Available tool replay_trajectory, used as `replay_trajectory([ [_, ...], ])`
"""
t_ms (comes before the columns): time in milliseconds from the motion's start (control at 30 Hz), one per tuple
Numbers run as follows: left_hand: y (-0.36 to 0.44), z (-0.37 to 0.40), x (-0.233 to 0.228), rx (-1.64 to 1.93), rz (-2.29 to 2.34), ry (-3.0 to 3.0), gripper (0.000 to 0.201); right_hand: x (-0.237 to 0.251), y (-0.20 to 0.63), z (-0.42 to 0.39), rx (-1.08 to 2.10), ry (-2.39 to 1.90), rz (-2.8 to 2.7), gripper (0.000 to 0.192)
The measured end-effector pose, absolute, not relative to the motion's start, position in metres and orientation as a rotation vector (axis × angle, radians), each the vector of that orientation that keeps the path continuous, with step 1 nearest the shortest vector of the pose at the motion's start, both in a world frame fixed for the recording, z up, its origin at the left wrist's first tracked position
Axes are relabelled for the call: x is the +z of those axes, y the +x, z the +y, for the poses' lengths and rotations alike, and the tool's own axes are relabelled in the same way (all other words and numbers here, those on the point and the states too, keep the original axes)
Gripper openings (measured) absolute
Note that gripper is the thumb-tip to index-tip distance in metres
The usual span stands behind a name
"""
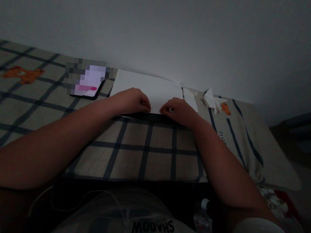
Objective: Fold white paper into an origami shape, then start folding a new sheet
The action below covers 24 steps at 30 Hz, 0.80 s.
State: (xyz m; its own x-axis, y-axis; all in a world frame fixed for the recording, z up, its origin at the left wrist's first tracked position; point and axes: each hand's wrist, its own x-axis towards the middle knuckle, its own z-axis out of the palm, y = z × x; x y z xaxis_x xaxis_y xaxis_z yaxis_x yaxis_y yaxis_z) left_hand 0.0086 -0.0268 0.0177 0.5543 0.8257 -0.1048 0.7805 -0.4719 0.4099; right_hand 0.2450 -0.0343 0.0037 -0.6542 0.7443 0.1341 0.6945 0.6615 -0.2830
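A white sheet of paper (147, 87) lies on the checked cloth against the wall. A thin dark edge (155, 117) shows under its near side; I cannot tell what it belongs to. My left hand (134, 100) rests at the paper's near edge, its fingers curled and pinched on it. Facing it across a small gap, my right hand (177, 109) pinches the same edge with bent fingers. The fingertips are small and dim in this light.
A phone (89, 85) with a lit screen lies to the left, partly blurred. On the right sits a folded white paper shape (210, 100), with another piece of paper (191, 98) beside the sheet. A clear plastic bottle (203, 219) stands below the cloth's front edge.
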Motion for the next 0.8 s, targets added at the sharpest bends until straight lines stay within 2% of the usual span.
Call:
replay_trajectory([
  [167,0.011,-0.033,0.021,0.099,1.408,2.605,0.031,0.002,0.246,-0.035,0.420,-1.055,-2.643,0.021],
  [467,0.020,-0.046,0.028,-0.074,1.357,3.016,0.029,0.002,0.251,-0.035,0.442,-1.027,-2.629,0.022],
  [600,0.036,-0.073,0.025,0.012,1.334,3.184,0.026,0.001,0.251,-0.033,0.442,-1.010,-2.639,0.022],
  [800,0.059,-0.116,0.011,0.098,1.413,3.069,0.030,-0.002,0.253,-0.029,0.478,-1.004,-2.627,0.021],
])
